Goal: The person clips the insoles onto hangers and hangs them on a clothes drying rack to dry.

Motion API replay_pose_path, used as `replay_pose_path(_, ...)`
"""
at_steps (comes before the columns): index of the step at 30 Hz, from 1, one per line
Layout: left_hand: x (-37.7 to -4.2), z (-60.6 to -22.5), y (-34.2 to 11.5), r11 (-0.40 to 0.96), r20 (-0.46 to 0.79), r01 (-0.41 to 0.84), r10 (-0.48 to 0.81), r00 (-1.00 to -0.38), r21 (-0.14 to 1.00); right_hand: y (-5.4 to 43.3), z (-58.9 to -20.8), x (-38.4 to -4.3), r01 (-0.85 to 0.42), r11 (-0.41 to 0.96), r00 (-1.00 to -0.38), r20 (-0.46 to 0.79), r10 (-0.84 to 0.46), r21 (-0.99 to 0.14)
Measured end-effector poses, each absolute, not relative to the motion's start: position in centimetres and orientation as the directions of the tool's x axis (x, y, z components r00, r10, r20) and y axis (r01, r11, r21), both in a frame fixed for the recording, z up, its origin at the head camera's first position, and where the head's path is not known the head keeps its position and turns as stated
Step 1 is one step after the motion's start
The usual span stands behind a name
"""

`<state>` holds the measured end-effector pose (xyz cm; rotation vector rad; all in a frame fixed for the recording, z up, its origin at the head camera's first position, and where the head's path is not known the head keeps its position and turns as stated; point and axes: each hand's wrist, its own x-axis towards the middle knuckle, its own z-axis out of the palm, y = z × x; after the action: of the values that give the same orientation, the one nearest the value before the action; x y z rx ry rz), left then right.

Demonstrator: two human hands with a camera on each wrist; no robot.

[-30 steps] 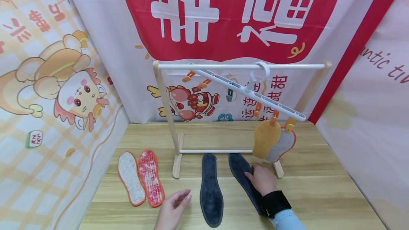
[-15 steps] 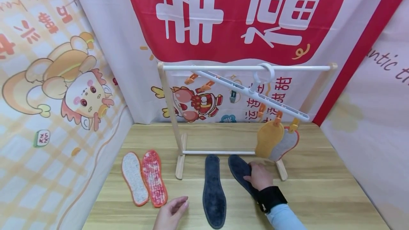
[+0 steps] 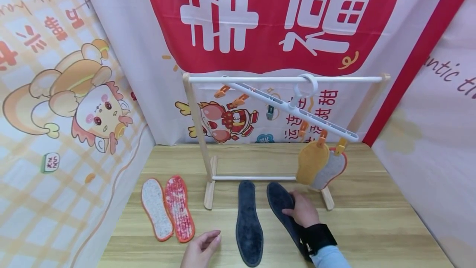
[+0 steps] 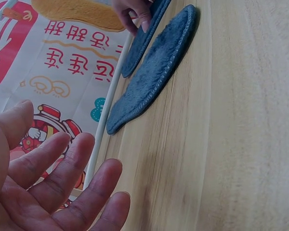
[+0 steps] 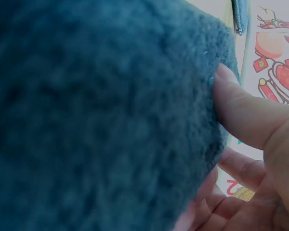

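My right hand [image 3: 305, 210] grips a dark blue fuzzy insole [image 3: 279, 198] across its middle, thumb on the plush face and fingers beneath, as the right wrist view shows with the insole [image 5: 106, 115] filling most of it. Left of it, a matching dark insole [image 3: 249, 226] lies flat on the wooden table. My left hand [image 3: 201, 248] hovers near the table to that insole's left, fingers loosely bent and holding nothing. In the left wrist view the left hand's fingers [image 4: 82, 178] are spread apart from the insoles.
A wooden rack [image 3: 201, 135] with white bars stands behind. Its white hanger [image 3: 293, 108] has orange clips holding a yellow insole [image 3: 313, 161] and a grey red-edged one [image 3: 332, 171]. A white insole [image 3: 157, 208] and a red-and-white one [image 3: 179, 208] lie at left.
The right hand keeps its grip on the dark insole, which has shifted only slightly. The left hand stays almost in place; the head view has swung a little.
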<state>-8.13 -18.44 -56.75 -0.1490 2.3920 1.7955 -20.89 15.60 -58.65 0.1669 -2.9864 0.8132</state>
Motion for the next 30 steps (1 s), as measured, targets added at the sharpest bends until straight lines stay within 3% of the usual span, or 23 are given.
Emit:
replay_pose_path(18, -8.5, -56.9, -18.7, 0.331, -0.16, -0.161, -0.032, -0.987, 0.93, 16.7, -58.0, -19.3, -0.044, 0.787, -0.995, -0.042, -0.088, -0.615)
replay_pose_path(30, -9.1, -56.8, -19.1, 0.33, -0.164, -0.174, -0.059, -0.985, 0.928, 17.3, -54.6, -17.5, -0.085, 0.696, -0.996, 0.061, -0.06, -0.713)
